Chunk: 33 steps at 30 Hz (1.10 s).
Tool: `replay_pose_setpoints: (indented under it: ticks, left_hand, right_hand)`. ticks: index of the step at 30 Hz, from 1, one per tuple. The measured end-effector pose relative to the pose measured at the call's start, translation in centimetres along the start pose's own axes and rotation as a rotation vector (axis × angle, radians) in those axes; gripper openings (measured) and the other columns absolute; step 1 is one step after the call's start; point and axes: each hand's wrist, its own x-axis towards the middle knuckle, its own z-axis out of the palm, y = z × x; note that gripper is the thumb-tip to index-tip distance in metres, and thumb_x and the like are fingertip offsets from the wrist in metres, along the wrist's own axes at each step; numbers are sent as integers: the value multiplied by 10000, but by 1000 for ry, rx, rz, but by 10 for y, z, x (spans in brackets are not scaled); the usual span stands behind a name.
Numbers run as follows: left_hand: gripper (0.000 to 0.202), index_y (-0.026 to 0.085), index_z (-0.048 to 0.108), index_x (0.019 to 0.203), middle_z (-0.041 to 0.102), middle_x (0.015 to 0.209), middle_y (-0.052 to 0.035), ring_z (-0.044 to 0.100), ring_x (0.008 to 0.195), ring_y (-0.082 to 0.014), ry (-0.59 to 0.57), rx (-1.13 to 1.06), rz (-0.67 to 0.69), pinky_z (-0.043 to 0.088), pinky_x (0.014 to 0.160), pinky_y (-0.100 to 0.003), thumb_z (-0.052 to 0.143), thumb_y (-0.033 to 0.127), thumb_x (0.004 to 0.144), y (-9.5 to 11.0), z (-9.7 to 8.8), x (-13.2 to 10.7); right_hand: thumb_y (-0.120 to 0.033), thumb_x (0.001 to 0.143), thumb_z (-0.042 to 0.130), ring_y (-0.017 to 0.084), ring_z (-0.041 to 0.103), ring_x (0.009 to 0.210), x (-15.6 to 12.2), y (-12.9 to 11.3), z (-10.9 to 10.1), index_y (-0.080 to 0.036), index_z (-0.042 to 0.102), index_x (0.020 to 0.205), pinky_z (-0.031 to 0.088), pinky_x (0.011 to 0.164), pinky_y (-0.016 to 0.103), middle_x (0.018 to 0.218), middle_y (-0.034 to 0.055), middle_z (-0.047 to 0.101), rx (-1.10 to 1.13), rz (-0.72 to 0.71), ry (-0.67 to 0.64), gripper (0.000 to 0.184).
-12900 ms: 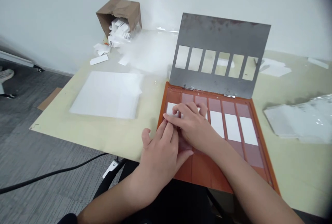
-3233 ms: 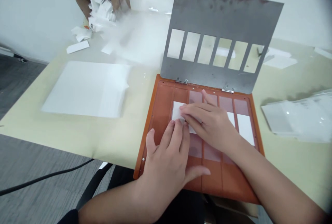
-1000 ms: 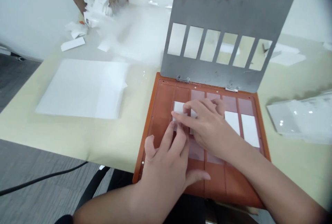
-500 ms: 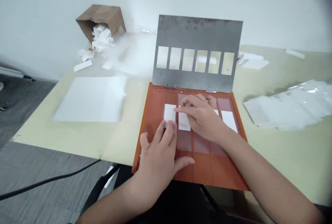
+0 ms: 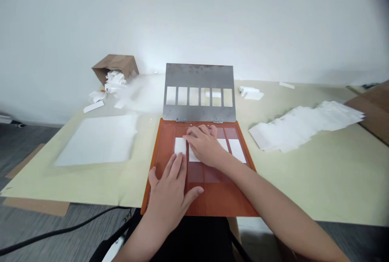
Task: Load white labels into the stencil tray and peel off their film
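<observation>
An orange tray (image 5: 170,203) lies on the table edge nearest me, its grey metal lid (image 5: 199,76) with several rectangular windows raised on hinges. In it, several white cards sit in a row over clear, pinkish film strips. My left hand (image 5: 168,189) lies with fingers spread, its fingertips at the near edge of the leftmost white card (image 5: 180,145). My right hand (image 5: 205,145) rests palm down with loosely bent fingers, a fingertip by that card's upper right edge. It partly covers the second card (image 5: 193,156). Another white card (image 5: 237,151) shows at the row's right end.
A stack of translucent sheets (image 5: 97,140) lies on the left. Behind it, a cardboard box (image 5: 121,62) on its side spills white scraps. Overlapping clear packets (image 5: 298,126) spread across the right, with white strips (image 5: 251,92) farther back. A black cable (image 5: 60,231) runs at lower left.
The camera view has tilted up and shifted, so the tray appears smaller and farther left. My left hand keeps its place at the card; my right index finger is less stretched out.
</observation>
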Motion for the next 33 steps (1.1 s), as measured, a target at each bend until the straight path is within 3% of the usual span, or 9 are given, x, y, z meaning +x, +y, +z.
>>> replay_pose_setpoints:
  ticks: [5,8,20,23,27,30,33]
  left_hand:
    - [661,126,351,1525,383,1575,-198,411,1424,-378,64,-1,3,339,1041,-746,295,542,1014,-2,7,-3]
    - [655,134,333,1533,375,1579,-189,402,1431,-384,75,5,-15,326,1042,-758,292,533,1015,-3,8,-6]
    - [631,129,275,1546,245,1613,-133,306,1486,-375,-100,35,-107,183,1076,-815,354,448,1007,7,-4,-11]
    - [628,140,275,1547,232,1617,-124,283,1496,-374,-95,50,-111,161,1078,-818,348,451,1007,8,-4,-12]
    - [605,160,282,1548,243,1618,-131,284,1493,-379,-39,83,-71,173,1066,-817,334,437,1013,6,-3,-16]
    - [588,193,262,1558,254,1624,-142,266,1499,-384,75,118,3,188,1058,-811,339,412,1018,4,-2,-19]
    - [592,216,255,1565,261,1628,-146,261,1500,-383,162,147,73,201,1066,-795,363,409,1016,2,-1,-23]
  right_hand:
    - [-265,1035,342,236,478,1091,2,-3,-2,-251,677,1104,254,921,466,1276,53,630,12,13,5,342]
    - [-371,1041,347,243,458,1119,1,-6,-5,-251,640,1177,250,948,480,1315,58,604,26,28,19,344]
    - [-352,986,450,300,441,1153,0,-10,-1,-199,667,1046,201,1022,577,1273,115,616,114,55,46,272]
    - [-336,964,496,294,475,1157,0,-12,-4,-194,636,1048,241,1005,545,1234,108,653,202,70,60,217]
    - [-326,966,502,212,588,1041,2,-13,-15,-248,618,1052,305,960,427,1029,13,736,346,113,101,164]
    - [-354,989,444,163,637,864,2,2,-32,-277,637,1058,338,896,374,939,-23,749,405,219,176,219]
    - [-331,975,417,182,650,848,-7,41,-56,-290,673,1073,335,886,395,956,-2,755,378,352,261,277]
